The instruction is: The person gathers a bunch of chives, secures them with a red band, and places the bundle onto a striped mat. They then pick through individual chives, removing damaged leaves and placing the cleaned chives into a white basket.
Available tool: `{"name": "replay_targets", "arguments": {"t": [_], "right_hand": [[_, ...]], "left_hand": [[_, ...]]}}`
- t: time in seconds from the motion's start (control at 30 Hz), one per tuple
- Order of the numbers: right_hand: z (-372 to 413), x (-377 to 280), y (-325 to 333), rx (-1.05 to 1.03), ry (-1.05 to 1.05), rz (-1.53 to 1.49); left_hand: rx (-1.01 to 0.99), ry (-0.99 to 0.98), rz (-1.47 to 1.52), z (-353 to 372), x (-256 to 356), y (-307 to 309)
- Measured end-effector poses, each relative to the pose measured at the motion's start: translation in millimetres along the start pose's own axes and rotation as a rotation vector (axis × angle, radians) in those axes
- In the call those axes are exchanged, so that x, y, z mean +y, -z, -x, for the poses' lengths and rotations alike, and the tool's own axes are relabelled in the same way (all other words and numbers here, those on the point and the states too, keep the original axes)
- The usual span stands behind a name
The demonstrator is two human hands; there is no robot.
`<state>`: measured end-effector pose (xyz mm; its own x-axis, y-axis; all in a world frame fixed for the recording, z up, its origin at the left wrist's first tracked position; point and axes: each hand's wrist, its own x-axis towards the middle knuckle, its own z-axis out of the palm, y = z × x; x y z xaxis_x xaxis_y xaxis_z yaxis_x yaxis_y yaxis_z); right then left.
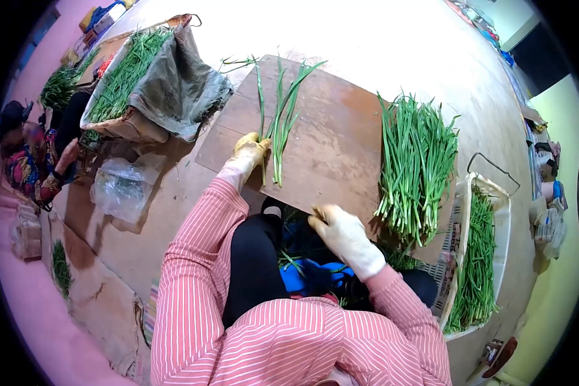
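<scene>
My left hand (252, 152), in a pale glove with yellowed fingers, rests on the brown board (334, 151). Its fingers are closed around a thin green stalk, which looks like a garlic chive (260, 96). Just right of those fingers a few loose garlic chives (280, 128) lie lengthwise on the board. My right hand (342, 237), gloved too, is over my lap at the board's near edge. Its fingers are curled together, and whatever they hold, if anything, is hidden. A thick pile of garlic chives (417, 167) covers the board's right end, cut ends toward me.
A white crate (505, 257) of greens stands at right; another crate (125, 125) at upper left is partly draped with a grey sheet (174, 83). Beside it lies a clear plastic bag (125, 186). Another person (42, 154) sits at far left. Something blue (294, 278) shows between my legs.
</scene>
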<state>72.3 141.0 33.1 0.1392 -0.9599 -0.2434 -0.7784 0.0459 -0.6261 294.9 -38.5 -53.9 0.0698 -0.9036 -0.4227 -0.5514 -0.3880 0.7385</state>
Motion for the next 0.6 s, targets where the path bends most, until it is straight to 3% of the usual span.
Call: {"name": "replay_targets", "arguments": {"t": [0.07, 0.17, 0.3, 0.33, 0.53, 0.6], "right_hand": [[-46, -5, -9, -0.064, -0.047, -0.032], [-102, -11, -26, 0.008, -0.058, -0.083], [-133, -29, -44, 0.009, -0.117, -0.008], [-137, -34, -48, 0.02, -0.165, 0.018], [-146, -15, -71, 0.072, -0.143, -0.035], [-146, -6, -75, -0.006, -0.138, -0.589]], "left_hand": [[0.041, -0.004, -0.109, 3, 5, -2], [0.045, 0.037, -0.147, -1, 4, -4], [-0.029, 0.126, -0.122, -3, 13, -7], [0.057, 0.029, -0.175, -11, 4, -16], [-0.168, 0.149, 0.035, -2, 25, -19], [-0.248, 0.164, 0.294, 14, 31, -11]]}}
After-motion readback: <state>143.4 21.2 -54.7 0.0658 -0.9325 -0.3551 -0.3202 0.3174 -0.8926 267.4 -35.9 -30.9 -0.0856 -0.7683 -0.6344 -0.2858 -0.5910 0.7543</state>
